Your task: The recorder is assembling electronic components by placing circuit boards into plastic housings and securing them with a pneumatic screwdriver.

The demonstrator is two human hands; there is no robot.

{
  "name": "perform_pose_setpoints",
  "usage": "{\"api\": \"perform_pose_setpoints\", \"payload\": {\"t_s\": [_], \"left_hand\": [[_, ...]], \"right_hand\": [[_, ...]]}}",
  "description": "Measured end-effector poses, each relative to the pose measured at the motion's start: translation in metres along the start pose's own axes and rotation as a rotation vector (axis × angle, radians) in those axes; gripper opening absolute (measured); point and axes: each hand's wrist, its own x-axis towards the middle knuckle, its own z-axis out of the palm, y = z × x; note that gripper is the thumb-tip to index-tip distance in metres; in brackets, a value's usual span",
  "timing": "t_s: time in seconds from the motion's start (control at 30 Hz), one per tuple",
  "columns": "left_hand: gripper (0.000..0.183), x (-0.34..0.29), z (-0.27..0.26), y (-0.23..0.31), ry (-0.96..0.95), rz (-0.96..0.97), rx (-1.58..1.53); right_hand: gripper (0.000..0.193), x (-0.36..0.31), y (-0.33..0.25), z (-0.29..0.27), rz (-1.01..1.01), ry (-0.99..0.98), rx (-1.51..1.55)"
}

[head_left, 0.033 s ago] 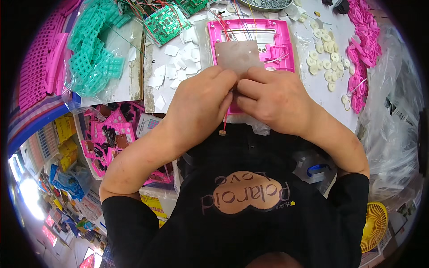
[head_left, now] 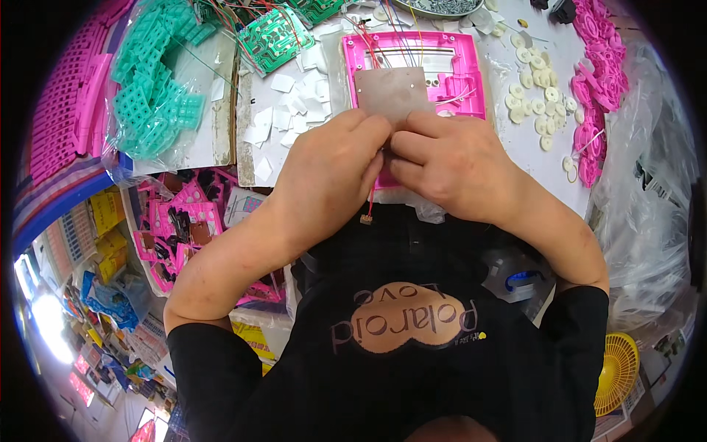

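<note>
A flat grey-brown board [head_left: 392, 88], probably a circuit board, lies over the middle of an open pink plastic casing [head_left: 471, 62]. My left hand [head_left: 331, 166] and my right hand [head_left: 458, 163] meet at its near edge, fingers pinched together. Thumbs and knuckles cover what the fingertips grip, so whether they hold the board or something smaller cannot be seen. Below my left hand a red wire hangs down, ending in a small connector [head_left: 367, 219]. Red, blue and yellow wires run from the casing's far side, and pale wires [head_left: 458, 96] lie inside it at the right.
Left of the casing lie white paper squares [head_left: 283, 118], green circuit boards [head_left: 276, 37] and bagged teal keypads [head_left: 151, 96]. Cream discs [head_left: 541, 81] and pink parts [head_left: 589, 140] sit to the right, beside clear plastic bags [head_left: 648, 199]. A box of pink assemblies [head_left: 188, 221] stands lower left.
</note>
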Motion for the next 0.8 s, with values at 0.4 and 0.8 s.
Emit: {"api": "perform_pose_setpoints", "payload": {"t_s": [0.4,0.8], "left_hand": [[0.018,0.003,-0.002,0.000,-0.006,-0.056,-0.107],[0.016,0.004,-0.011,-0.019,-0.051,-0.413,-0.660]], "right_hand": [[0.011,0.000,0.011,0.004,-0.009,-0.002,0.083],[0.011,0.001,-0.014,-0.011,0.048,-0.102,-0.016]]}}
